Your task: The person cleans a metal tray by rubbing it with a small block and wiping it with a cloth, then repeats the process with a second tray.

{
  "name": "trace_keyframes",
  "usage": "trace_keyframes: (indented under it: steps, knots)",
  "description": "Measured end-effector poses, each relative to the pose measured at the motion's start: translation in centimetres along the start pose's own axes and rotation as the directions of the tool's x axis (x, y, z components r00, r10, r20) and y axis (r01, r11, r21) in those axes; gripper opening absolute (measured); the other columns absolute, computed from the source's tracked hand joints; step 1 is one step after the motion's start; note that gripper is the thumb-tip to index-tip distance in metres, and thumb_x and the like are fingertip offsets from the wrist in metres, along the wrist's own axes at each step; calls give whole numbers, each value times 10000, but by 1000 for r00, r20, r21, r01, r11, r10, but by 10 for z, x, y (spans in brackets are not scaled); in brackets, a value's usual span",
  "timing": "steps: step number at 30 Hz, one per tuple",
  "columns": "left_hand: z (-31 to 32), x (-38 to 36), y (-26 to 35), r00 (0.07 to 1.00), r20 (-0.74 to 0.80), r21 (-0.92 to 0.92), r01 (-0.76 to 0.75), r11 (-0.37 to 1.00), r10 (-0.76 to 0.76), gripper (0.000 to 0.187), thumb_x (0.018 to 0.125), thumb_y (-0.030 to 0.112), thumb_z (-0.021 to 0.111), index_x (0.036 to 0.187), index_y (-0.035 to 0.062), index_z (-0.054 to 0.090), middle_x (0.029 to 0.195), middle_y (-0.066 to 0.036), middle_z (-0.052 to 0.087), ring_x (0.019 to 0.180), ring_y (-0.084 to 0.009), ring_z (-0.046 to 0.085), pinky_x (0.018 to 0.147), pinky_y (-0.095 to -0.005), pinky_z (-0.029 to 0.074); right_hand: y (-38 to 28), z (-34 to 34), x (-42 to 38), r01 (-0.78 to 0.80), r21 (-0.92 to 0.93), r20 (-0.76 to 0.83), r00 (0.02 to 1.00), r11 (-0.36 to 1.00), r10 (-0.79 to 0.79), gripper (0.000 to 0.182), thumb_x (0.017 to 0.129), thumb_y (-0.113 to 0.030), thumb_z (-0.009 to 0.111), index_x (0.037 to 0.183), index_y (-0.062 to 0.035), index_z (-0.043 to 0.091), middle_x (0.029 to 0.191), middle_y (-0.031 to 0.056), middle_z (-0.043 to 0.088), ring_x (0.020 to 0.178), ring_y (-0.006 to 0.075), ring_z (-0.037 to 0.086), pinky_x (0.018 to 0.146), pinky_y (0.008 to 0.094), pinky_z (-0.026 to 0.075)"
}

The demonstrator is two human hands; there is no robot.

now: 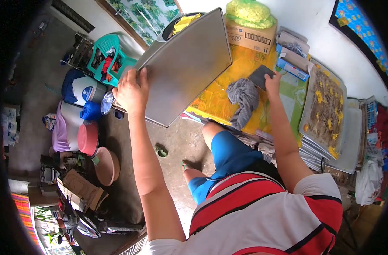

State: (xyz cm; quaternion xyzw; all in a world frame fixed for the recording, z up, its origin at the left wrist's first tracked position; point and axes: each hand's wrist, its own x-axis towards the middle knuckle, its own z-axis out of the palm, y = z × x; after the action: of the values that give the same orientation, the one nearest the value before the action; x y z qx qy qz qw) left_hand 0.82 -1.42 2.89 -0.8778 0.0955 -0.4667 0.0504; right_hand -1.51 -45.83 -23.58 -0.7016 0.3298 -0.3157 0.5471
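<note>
Clamped by its edge in the left hand [132, 91], with fingers bent at the rim: 1 broad metal tray [185, 68], tilted up beside and partly over the yellow-smeared table cover [215, 95]. Pinched by 1 edge in the right hand [272, 83]: 1 dark flat pad [257, 77], near the cover, contact impossible to tell. Likeliest to go wrong: a twist or slide of the tray toward the floor, from holding at 1 side only, with support under the lower edge impossible to judge. Also possible: a knock into the container [168, 30] behind, from tipping too far back; a dragged cloth, from sweeping the pad sideways. Counted: 1 grey cloth [245, 100] just beside the pad, 1 cardboard box [249, 37] under yellow bagged stuff [249, 12], apparently 2 small boxes [291, 69], 1 green chair [102, 44], 1 red basin [87, 136], 1 pale basin [109, 168]; among the stacked trays [315, 155], several, too overlapped for counting.
</note>
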Motion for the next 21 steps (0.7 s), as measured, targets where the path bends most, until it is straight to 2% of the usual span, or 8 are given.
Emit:
trace_keyframes:
  steps: [3, 6, 8, 10, 13, 16, 17, 21]
  knots:
    - [1, 5, 2, 999, 34, -11, 18, 1000, -18, 319, 900, 453, 573, 845, 148, 643, 764, -60, 685, 699, -279, 654, 660, -418, 444, -4, -24, 4, -98, -504, 17, 992, 858, 123, 623, 832, -269, 680, 1323, -5, 400, 1259, 243, 534, 1141, 393, 533, 951, 469, 423]
    - [0, 9, 3, 999, 42, -40, 31, 999, -29, 311, 925, 431, 547, 847, 148, 650, 766, -60, 684, 713, -275, 651, 664, -422, 440, -17, -15, -33, 273, -782, -79, 848, 561, -523, 675, 833, -355, 675, 1351, -19, 402, 1311, 243, 493, 1199, 419, 471, 979, 516, 392]
    - [-5, 11, 5, 991, 119, -63, 70, 996, -63, 313, 949, 412, 514, 871, 146, 661, 806, -57, 694, 764, -274, 655, 694, -428, 437, -32, 1, -62, 581, -486, 138, 788, 653, -600, 648, 828, -391, 667, 1356, -92, 440, 1340, 218, 466, 1215, 444, 428, 1003, 547, 355]
    - [-4, 11, 4, 993, 103, -94, 65, 993, -55, 317, 955, 409, 505, 891, 145, 668, 846, -53, 701, 789, -277, 658, 712, -433, 435, -60, 13, -111, 690, -412, 433, 723, 595, -539, 572, 829, -383, 663, 1328, -159, 494, 1288, 183, 500, 1181, 434, 448, 978, 552, 363]
    - [-9, 14, 1, 986, 153, -145, 89, 985, -66, 377, 979, 428, 447, 935, 133, 677, 914, -57, 707, 851, -288, 658, 767, -447, 431, -48, 38, -136, 675, -592, 537, 737, 440, -409, 517, 815, -313, 689, 1286, -169, 529, 1225, 160, 542, 1122, 418, 500, 929, 508, 421]
    - [-11, 15, -2, 970, 230, -200, 126, 972, -78, 465, 997, 467, 370, 954, 116, 672, 913, -78, 703, 868, -305, 652, 808, -464, 428, -49, 60, -112, 594, -351, 594, 739, 724, -317, 476, 792, -184, 705, 1240, -138, 551, 1194, 148, 572, 1059, 399, 551, 892, 453, 461]
    - [-11, 15, -2, 967, 241, -194, 126, 973, -78, 474, 997, 471, 362, 958, 115, 673, 913, -80, 703, 868, -307, 652, 808, -464, 428, -50, 68, -112, 606, -224, 549, 725, 763, -415, 476, 783, -146, 701, 1235, -134, 551, 1194, 146, 576, 1047, 395, 560, 893, 439, 465]
    - [-12, 19, -2, 958, 273, -185, 140, 973, -85, 501, 999, 481, 335, 952, 113, 672, 893, -91, 701, 857, -318, 651, 802, -470, 425, -172, 91, -177, 645, 249, 307, 655, 723, -690, 491, 766, -48, 682, 1232, -117, 543, 1183, 152, 578, 1054, 377, 567, 901, 428, 466]
